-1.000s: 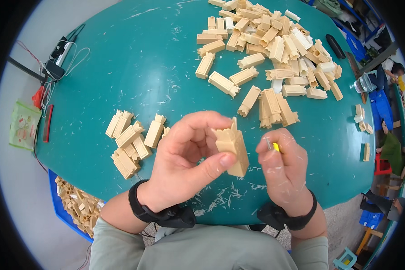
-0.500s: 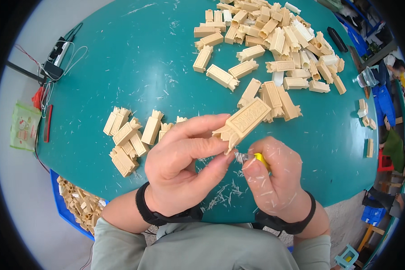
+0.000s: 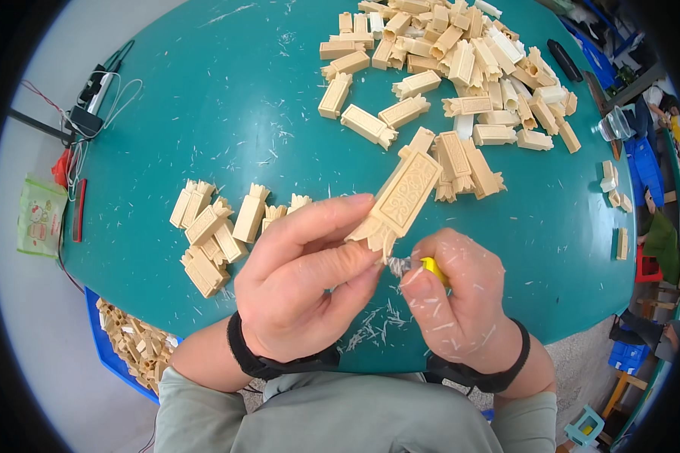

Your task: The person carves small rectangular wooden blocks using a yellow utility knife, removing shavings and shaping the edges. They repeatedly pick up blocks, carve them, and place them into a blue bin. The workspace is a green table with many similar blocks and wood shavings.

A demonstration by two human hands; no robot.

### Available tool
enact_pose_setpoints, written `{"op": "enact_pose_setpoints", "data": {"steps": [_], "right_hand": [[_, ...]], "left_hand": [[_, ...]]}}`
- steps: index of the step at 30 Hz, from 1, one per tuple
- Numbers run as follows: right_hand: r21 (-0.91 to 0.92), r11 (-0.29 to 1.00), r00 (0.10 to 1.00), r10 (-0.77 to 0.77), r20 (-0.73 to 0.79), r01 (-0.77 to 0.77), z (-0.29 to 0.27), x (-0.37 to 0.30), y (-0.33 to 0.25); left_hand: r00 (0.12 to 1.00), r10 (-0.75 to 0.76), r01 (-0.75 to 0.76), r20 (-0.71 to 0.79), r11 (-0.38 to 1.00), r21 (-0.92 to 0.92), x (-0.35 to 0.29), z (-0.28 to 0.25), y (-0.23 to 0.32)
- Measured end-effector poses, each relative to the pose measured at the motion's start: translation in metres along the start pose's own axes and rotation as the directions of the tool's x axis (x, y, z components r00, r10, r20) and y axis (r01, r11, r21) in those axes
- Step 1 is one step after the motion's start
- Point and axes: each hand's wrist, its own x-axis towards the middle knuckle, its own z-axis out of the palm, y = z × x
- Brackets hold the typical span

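Over table (image 3: 227,128), left fingers (image 3: 325,217) pinch tilted block (image 3: 408,195); right fingers (image 3: 465,257) curl round yellow tool (image 3: 434,270).

beige block (image 3: 408,196), raised scrollwork pattern; yellow tool handle (image 3: 434,268); teal tabletop (image 3: 204,128).

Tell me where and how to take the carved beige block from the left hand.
Probably best: pinch the carved beige block across its long sides near the far, straight-edged end, coming from the far side. That end juts free of the left hand, which holds the jagged near end. The yellow tool in the right hand also sits at that jagged end.
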Motion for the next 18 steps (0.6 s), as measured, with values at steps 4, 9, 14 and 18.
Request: {"op": "enact_pose_setpoints", "data": {"steps": [4,9,14,18], "right_hand": [[-0.032,0.999,0.999,-0.031,0.015,0.031,-0.0007,0.0015,0.0009],[-0.114,0.990,0.997,-0.080,0.002,0.080,-0.0008,0.0036,0.0024],[-0.135,0.990,0.999,-0.042,-0.028,0.038,-0.0019,0.0033,0.0041],[-0.013,1.000,1.000,-0.017,-0.013,0.017,-0.0041,0.0027,0.0058]], "left_hand": [[0.999,0.044,-0.043,-0.001,0.996,0.084,0.0003,-0.0018,0.0018],[0.991,0.080,-0.064,-0.110,0.988,0.141,0.0000,0.0021,0.0014],[0.987,0.108,-0.088,-0.121,0.984,0.157,0.0003,0.0034,-0.0005],[0.995,-0.008,0.016,-0.099,0.997,0.074,0.0027,0.0000,0.0042]]}}
